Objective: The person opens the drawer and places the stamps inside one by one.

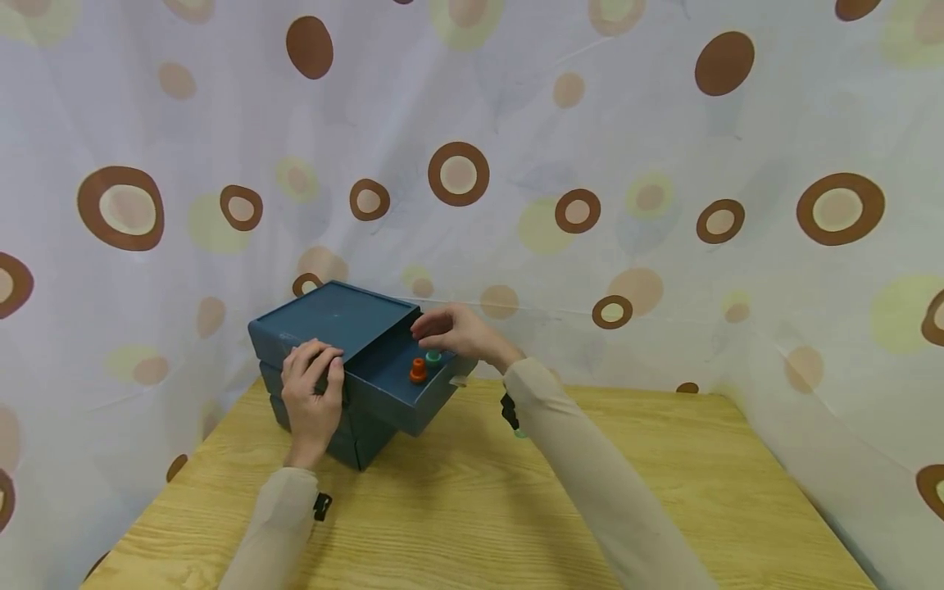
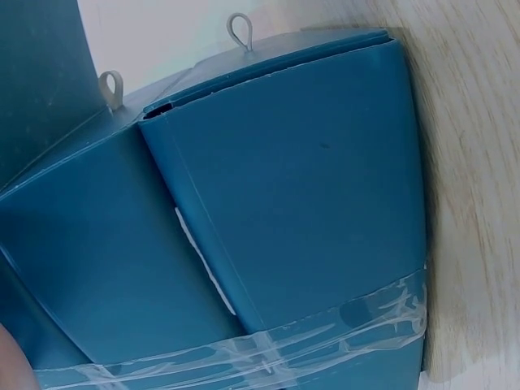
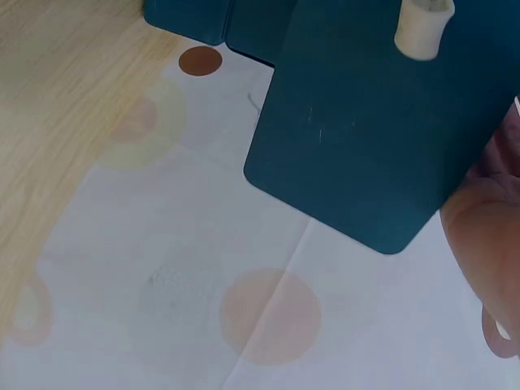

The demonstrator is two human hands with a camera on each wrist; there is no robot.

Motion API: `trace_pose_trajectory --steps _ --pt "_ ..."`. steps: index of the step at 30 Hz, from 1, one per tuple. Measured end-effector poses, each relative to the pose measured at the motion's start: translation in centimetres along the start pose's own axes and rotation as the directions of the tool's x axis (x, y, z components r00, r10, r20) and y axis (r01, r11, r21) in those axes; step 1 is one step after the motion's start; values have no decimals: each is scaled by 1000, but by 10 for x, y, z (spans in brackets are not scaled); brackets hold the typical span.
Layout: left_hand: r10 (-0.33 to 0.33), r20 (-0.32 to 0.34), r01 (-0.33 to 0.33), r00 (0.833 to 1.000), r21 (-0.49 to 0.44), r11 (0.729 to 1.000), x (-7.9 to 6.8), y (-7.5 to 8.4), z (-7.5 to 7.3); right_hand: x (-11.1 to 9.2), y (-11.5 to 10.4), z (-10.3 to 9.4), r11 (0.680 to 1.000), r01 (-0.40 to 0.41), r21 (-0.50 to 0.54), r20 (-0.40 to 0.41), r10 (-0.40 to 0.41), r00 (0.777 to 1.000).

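A blue drawer cabinet [image 1: 335,315] with stacked tiers stands on the wooden table, its top drawer [image 1: 383,392] pulled out toward the right. Inside that drawer, an orange small knobbed piece [image 1: 418,371] and a green one [image 1: 433,358] stand side by side. My left hand [image 1: 313,401] rests with bent fingers against the cabinet's near upper edge; only a bit of it shows in the left wrist view. Over the drawer's far side hovers my right hand [image 1: 457,332], thumb and fingers apart, just above the green piece. Nothing is visible between them.
Clear tape [image 2: 341,325] wraps the cabinet's side, and small loop pulls [image 2: 240,31] stick out from the lower drawers. A pale pull [image 3: 424,28] sits on the open drawer's front. A dotted curtain [image 1: 516,123] hangs behind the wooden table [image 1: 627,459].
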State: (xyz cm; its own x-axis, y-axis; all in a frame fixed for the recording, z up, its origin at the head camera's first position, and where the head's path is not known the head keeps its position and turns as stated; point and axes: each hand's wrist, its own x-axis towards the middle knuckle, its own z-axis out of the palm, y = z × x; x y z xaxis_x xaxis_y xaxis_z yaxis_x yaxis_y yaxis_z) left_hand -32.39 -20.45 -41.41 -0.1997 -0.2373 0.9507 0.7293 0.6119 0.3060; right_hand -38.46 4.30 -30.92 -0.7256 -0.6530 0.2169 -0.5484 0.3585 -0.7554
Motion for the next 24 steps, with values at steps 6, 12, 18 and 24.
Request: trace_pose_trajectory --steps 6,12,18,24 --pt "-8 0 8 1000 0 1000 0 0 0 -11 4 -13 993 23 115 -65 -15 998" --pt "-13 4 13 1000 12 1000 0 -1 -1 -22 13 -25 991 58 120 -112 -45 993" --pt "-12 8 12 1000 12 1000 -1 -1 -1 -34 23 -32 997 29 66 -119 -21 993" --pt "-13 7 13 1000 11 1000 -1 -1 0 -46 35 -29 1000 -10 -1 -98 10 995"
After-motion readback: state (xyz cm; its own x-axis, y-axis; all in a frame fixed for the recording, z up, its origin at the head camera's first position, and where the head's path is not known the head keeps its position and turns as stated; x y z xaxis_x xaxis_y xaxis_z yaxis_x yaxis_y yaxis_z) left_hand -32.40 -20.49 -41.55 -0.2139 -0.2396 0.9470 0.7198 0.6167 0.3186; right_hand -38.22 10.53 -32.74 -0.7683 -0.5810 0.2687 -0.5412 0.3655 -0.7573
